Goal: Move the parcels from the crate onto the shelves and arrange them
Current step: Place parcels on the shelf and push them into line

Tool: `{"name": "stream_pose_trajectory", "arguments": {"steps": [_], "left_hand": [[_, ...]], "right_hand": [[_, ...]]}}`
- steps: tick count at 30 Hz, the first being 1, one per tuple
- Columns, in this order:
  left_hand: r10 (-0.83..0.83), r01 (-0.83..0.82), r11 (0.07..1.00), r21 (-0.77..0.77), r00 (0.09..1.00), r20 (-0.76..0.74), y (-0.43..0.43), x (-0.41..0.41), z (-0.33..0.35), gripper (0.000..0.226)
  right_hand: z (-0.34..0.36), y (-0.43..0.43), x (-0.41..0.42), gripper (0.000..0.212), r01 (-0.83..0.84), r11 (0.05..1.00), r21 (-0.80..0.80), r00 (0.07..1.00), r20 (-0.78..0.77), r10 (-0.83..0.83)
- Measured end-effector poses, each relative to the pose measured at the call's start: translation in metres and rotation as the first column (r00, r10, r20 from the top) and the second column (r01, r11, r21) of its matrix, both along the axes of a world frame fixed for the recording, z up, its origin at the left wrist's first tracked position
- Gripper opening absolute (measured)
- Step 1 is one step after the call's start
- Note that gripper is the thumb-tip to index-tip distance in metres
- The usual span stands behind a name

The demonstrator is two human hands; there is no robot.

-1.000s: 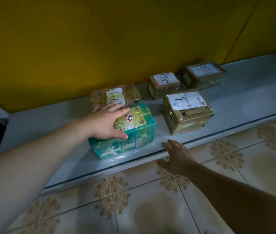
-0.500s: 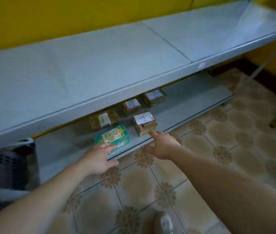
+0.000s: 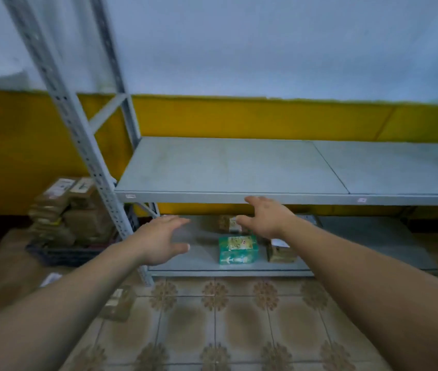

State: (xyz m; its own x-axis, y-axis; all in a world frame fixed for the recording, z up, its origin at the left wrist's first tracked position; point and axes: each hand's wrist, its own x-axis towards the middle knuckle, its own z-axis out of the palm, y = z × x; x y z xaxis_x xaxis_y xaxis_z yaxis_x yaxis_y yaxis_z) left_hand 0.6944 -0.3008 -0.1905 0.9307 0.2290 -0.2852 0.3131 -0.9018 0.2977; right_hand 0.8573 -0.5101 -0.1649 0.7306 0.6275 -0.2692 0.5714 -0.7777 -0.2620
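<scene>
The brown parcels (image 3: pixel 62 210) you have left to move are stacked in the dark crate (image 3: pixel 60 255) on the floor, to the left of the rack's upright post (image 3: pixel 78 129). A few are already placed on the bottom shelf (image 3: pixel 199 254): a green carton (image 3: pixel 238 249) near the front edge, a brown labelled parcel (image 3: pixel 282 253) just beside it on the right, and another brown parcel (image 3: pixel 228 223) behind them towards the wall. One more small parcel (image 3: pixel 118 303) lies on the tiled floor (image 3: pixel 212 317) near the foot of the post. Your left hand (image 3: pixel 159 241) hovers in front of the bottom shelf with a wide grip, fingers spread and holding nothing. Your right hand (image 3: pixel 266 219) is raised just below the front lip of the middle shelf (image 3: pixel 234 167), its grip equally wide and holding nothing. It looks as though you are between parcels, with no carry in hand. The next move calls for turning left to the crate, taking the top parcel of the stack with both hands so the pile does not topple, and setting it beside those already shelved, label up. The floor parcel also needs picking up at some point.
</scene>
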Motion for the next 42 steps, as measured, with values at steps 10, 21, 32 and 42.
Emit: {"name": "stream_pose_trajectory", "arguments": {"steps": [10, 21, 32, 42], "left_hand": [[0.385, -0.382, 0.922, -0.062, 0.920, 0.074, 0.125, -0.252, 0.052, 0.070], [0.640, -0.636, 0.757, -0.149, 0.768, -0.031, 0.242, -0.444, -0.003, 0.073], [0.674, -0.711, 0.652, -0.264, 0.703, -0.229, 0.383, -0.424, -0.097, 0.049], [0.875, -0.887, 0.338, -0.317, 0.420, -0.243, 0.513, -0.391, -0.189, 0.046]], "right_hand": [[0.052, 0.202, -0.174, 0.079, -0.304, 0.951, 0.059, 0.949, 0.105, 0.297], [0.015, 0.397, -0.362, 0.080, -0.609, 0.793, -0.018, 0.792, 0.033, 0.610], [-0.090, 0.580, -0.324, 0.074, -0.692, 0.719, -0.060, 0.720, -0.132, 0.682], [-0.208, 0.748, -0.279, 0.068, -0.667, 0.727, -0.163, 0.732, -0.320, 0.601]]}}
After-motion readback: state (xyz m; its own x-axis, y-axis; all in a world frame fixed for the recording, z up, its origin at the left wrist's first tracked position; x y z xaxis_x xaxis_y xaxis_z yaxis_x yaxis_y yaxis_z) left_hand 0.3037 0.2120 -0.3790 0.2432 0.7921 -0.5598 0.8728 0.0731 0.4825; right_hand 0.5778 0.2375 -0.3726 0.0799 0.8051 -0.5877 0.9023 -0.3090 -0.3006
